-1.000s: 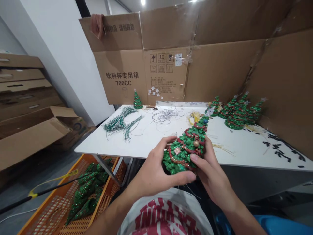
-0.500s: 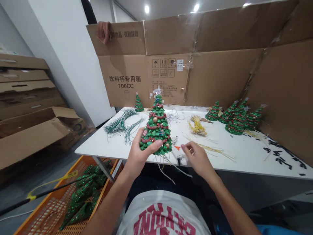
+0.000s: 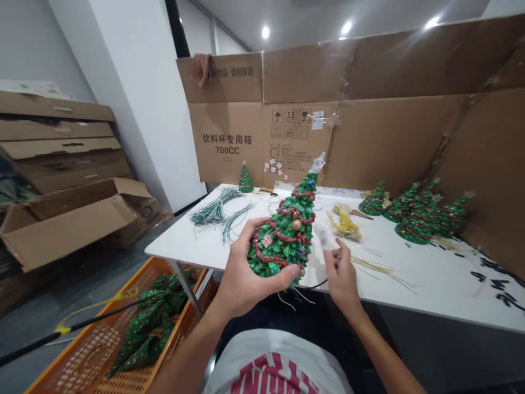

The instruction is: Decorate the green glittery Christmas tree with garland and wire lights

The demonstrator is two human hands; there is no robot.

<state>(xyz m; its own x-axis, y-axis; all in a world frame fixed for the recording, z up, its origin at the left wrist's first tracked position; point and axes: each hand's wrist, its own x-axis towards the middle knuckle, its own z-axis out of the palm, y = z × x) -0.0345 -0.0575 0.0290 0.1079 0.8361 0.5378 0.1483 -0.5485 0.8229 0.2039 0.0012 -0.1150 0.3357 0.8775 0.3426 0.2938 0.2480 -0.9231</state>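
A small decorated Christmas tree (image 3: 287, 230) is held up over the table's front edge, tilted with its star top to the right. It is glittery green with red garlands, gold balls and small gift shapes. My left hand (image 3: 256, 273) is closed around its lower left side, the thumb across the front near the base. Pale wire ends hang below it. To the right of the tree is my right hand (image 3: 343, 276), apart from it, with fingers curled toward the thumb. A blurred whitish thing (image 3: 323, 239) shows at its thumb tip; I cannot make out what it is.
The white table (image 3: 180, 244) carries green wire strands (image 3: 215, 205), a yellow wire bundle (image 3: 345, 221) and loose black pieces (image 3: 498, 284). More finished trees (image 3: 416, 221) stand at the right, one small tree (image 3: 245, 179) at the back. Cardboard walls (image 3: 394, 142) close the rear. An orange crate (image 3: 88, 355) sits lower left.
The tree has gone from upright to tilted right, and turned somewhat in my left hand. My right hand has moved slightly right and down. The head view has shifted left.
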